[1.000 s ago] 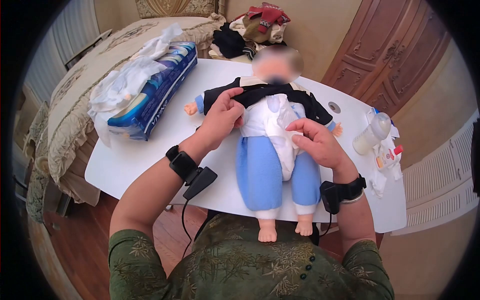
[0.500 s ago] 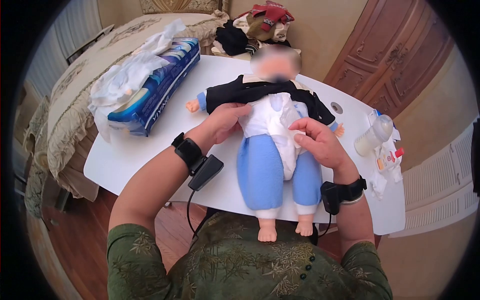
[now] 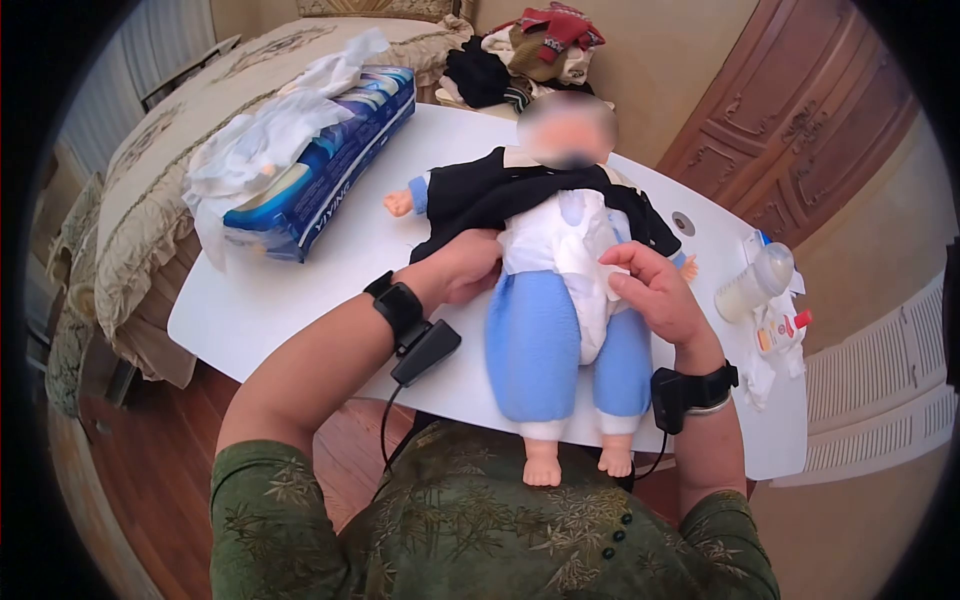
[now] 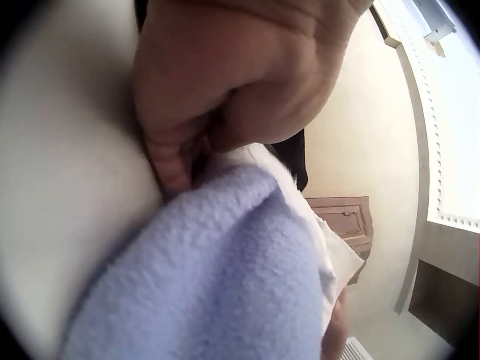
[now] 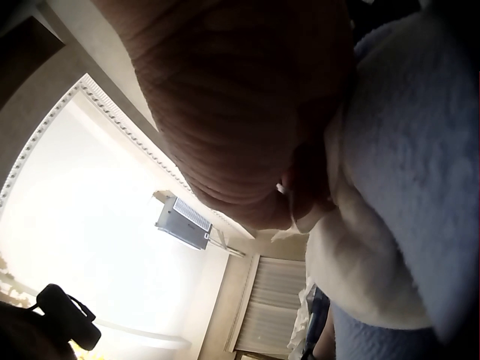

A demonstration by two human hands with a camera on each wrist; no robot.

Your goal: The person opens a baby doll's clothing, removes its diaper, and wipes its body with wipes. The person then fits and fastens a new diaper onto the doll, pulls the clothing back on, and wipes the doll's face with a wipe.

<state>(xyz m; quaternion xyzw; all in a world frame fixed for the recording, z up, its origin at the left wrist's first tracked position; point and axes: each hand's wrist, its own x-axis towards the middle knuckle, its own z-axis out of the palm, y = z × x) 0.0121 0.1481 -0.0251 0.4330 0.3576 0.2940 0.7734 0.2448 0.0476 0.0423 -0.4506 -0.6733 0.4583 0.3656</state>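
Note:
A baby doll in blue fleece trousers [image 3: 530, 350] lies on its back on the white table, feet toward me. Its black jacket [image 3: 470, 205] is pushed up, and a white diaper [image 3: 555, 235] covers its belly and crotch. At the hip on the left of the picture, my left hand [image 3: 468, 265] pinches the diaper's side edge; in the left wrist view its fingers [image 4: 174, 169] curl down beside the fleece, fingertips partly hidden. My right hand [image 3: 658, 295] pinches the diaper's front edge on the other side between thumb and fingers, also seen in the right wrist view.
A blue diaper pack [image 3: 345, 190] with a loose white diaper [image 3: 255, 150] on top stands at the table's left. To the right are a baby bottle [image 3: 755, 282] and a red-capped container [image 3: 780, 332]. Behind are a bed [image 3: 220, 100] and piled clothes [image 3: 545, 50].
My left hand has left the black jacket's hem and moved down to the diaper's side at the hip. The right hand keeps its hold on the diaper.

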